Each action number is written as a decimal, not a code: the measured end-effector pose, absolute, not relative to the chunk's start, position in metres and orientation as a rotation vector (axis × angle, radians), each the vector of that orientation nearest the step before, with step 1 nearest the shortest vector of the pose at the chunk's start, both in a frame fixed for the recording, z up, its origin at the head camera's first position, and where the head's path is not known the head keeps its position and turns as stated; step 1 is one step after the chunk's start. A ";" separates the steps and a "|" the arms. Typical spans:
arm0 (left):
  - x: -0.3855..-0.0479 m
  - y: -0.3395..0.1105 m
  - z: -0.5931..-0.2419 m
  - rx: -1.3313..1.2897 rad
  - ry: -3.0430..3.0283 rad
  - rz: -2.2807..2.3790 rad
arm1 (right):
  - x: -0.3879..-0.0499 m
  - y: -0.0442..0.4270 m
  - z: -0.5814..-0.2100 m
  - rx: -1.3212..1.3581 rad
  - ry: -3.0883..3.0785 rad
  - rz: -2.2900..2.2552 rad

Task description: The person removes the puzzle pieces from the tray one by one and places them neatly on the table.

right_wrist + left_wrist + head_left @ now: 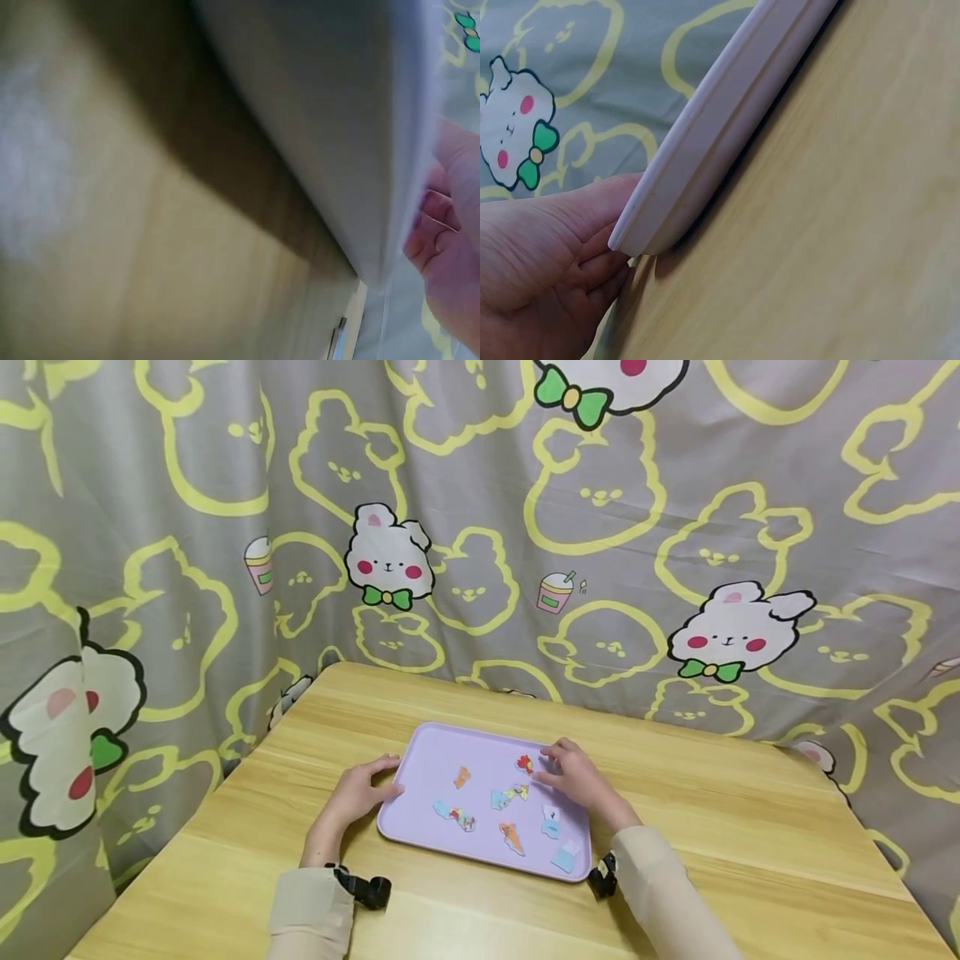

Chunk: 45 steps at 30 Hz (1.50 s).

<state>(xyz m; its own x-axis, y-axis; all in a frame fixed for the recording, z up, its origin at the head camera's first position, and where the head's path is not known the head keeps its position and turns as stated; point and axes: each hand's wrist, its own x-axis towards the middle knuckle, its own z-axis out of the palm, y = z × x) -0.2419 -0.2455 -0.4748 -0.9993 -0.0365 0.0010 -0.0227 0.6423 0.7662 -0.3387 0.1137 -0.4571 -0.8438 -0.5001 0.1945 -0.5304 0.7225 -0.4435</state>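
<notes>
A light purple tray [431, 760] lies on the table, tilt unclear. My left hand [352, 797] grips its left edge; in the left wrist view that hand [540, 262] has its thumb at the rim of the tray [712, 127], fingers curled lower. My right hand [585, 783] holds the right edge near the far corner, thumb over the rim. Fingers of the right hand [454, 247] curl beside the tray [322, 105]. On the tray are several paper pieces: a red one [525, 763], orange ones [462, 777] [512, 837], and a pale blue one [565, 856].
The wooden table [465, 910] reaches back to a grey patterned curtain [480, 485], which hangs behind and along the left side. Black wrist cameras [367, 890] are strapped at both sleeves, the right one close to the tray's near right corner.
</notes>
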 end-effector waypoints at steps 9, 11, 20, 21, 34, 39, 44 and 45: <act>-0.243 -0.245 -0.474 0.050 -2.840 -1.321 | -0.337 0.101 -0.461 0.883 -2.858 0.643; -0.244 -0.244 -0.473 0.052 -2.839 -1.321 | -0.337 0.099 -0.461 0.874 -2.868 0.633; -0.244 -0.245 -0.470 0.056 -2.844 -1.324 | -0.338 0.092 -0.458 0.885 -2.826 0.556; -0.244 -0.245 -0.469 0.051 -2.846 -1.318 | -0.338 0.092 -0.458 0.884 -2.831 0.558; -0.244 -0.244 -0.471 0.071 -2.856 -1.321 | -0.338 0.088 -0.457 0.992 -2.811 0.562; -0.245 -0.245 -0.471 0.061 -2.853 -1.313 | -0.338 0.086 -0.456 0.923 -2.853 0.663; -0.242 -0.245 -0.473 0.064 -2.851 -1.323 | -0.338 0.087 -0.458 0.914 -2.870 0.705; -0.241 -0.246 -0.474 0.075 -2.849 -1.337 | -0.337 0.088 -0.459 0.916 -2.870 0.711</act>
<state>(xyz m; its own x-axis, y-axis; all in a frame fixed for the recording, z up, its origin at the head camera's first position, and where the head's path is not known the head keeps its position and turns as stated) -0.2415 -0.2455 -0.4735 -0.9989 -0.0403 -0.0258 -0.0456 0.6379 0.7687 -0.3370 0.0878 -0.4591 -0.8240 -0.5377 0.1787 -0.5590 0.7195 -0.4122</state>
